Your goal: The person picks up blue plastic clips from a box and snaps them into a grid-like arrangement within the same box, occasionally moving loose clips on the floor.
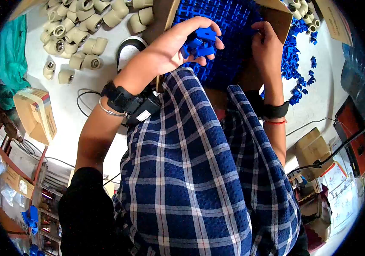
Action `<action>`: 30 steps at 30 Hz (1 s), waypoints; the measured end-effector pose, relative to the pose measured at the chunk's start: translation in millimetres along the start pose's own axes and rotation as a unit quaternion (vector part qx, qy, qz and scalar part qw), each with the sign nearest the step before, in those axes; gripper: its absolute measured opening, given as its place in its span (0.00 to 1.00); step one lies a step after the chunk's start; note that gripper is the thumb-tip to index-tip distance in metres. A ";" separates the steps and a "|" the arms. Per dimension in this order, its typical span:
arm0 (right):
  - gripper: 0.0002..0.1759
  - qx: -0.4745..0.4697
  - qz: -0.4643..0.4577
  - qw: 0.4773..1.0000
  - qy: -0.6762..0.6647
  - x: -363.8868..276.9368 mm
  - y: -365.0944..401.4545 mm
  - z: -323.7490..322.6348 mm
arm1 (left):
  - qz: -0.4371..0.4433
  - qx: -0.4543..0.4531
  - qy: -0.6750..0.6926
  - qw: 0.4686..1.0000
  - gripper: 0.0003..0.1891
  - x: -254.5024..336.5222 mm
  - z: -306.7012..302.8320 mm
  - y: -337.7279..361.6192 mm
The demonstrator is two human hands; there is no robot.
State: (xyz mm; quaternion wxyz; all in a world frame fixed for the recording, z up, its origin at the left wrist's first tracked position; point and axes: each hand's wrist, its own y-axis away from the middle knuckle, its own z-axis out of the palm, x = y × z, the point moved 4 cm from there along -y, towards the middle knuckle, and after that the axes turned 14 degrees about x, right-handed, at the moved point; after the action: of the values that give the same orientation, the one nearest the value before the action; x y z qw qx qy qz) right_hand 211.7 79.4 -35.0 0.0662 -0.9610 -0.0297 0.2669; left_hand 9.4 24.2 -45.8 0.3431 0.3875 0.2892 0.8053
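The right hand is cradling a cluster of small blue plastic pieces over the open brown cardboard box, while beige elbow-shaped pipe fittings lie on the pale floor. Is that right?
Not quite: the left hand cradles the small blue plastic pieces, as the head view shows. The open brown cardboard box below and the beige elbow-shaped pipe fittings on the pale floor are as you say.

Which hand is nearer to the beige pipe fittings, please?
Left. The left hand, holding blue pieces, is over the box's left side, toward the fittings; the right hand is farther, at the box's right side.
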 end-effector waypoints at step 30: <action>0.16 -0.095 -0.099 0.989 0.052 2.3 -7.5 8.0 | 0.004 -0.002 -0.002 1.000 0.17 -1.5 -1.1 -1.3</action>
State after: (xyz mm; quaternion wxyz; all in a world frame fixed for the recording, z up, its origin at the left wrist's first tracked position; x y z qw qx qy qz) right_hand 209.4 87.9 -41.9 0.0026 -0.9678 -0.1461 0.2047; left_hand 9.6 23.6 -48.0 0.3410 0.3896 0.2850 0.8066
